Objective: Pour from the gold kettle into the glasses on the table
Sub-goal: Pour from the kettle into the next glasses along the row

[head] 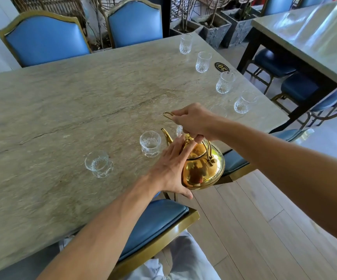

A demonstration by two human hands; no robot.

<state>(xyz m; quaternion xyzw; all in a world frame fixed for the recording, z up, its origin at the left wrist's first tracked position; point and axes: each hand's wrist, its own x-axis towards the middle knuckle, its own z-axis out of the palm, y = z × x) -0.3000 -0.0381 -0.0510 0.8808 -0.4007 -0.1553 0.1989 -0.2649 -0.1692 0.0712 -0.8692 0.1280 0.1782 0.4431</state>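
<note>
The gold kettle (202, 168) hangs at the near edge of the stone table (72, 102), spout pointing away toward a glass (150, 143). My right hand (193, 121) grips the kettle's top handle. My left hand (172, 168) lies flat with straight fingers against the kettle's side and lid. Another glass (99, 163) stands to the left. A glass (179, 130) is mostly hidden behind my right hand. Along the right edge stand several more glasses, such as the glass (243, 102), the glass (225, 82) and the far glass (185, 43).
Blue chairs with gold frames stand behind the table (44, 40) and under its near edge (155, 221). A round black number plaque (222, 66) lies near the right edge. A second table (309, 35) and stone planters (216, 30) are at the right rear.
</note>
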